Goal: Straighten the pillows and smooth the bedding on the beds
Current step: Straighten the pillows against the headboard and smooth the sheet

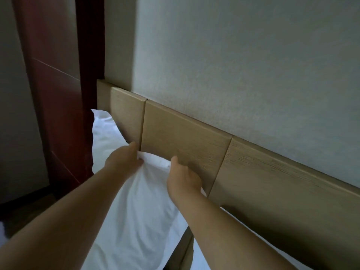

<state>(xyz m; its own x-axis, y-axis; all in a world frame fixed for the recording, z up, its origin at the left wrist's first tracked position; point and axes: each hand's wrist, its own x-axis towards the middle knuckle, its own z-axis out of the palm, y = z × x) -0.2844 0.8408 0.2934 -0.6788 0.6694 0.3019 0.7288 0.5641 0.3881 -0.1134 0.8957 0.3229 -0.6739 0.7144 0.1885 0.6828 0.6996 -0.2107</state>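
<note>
A white pillow (136, 201) stands tilted against the light wooden headboard (183, 133). My left hand (124, 158) pinches its upper edge, thumb and fingers curled into the cloth. My right hand (183, 180) grips the same upper edge a little to the right, its fingers curled behind the pillow next to the headboard. A second white pillow (106, 131) lies behind, at the left end of the headboard. White bedding (206, 256) shows at the bottom, partly hidden by my forearms.
A dark red wooden cabinet (58, 94) stands close on the left, right beside the pillows. A pale textured wall (233, 55) rises above the headboard. Dark floor (23, 215) lies at lower left.
</note>
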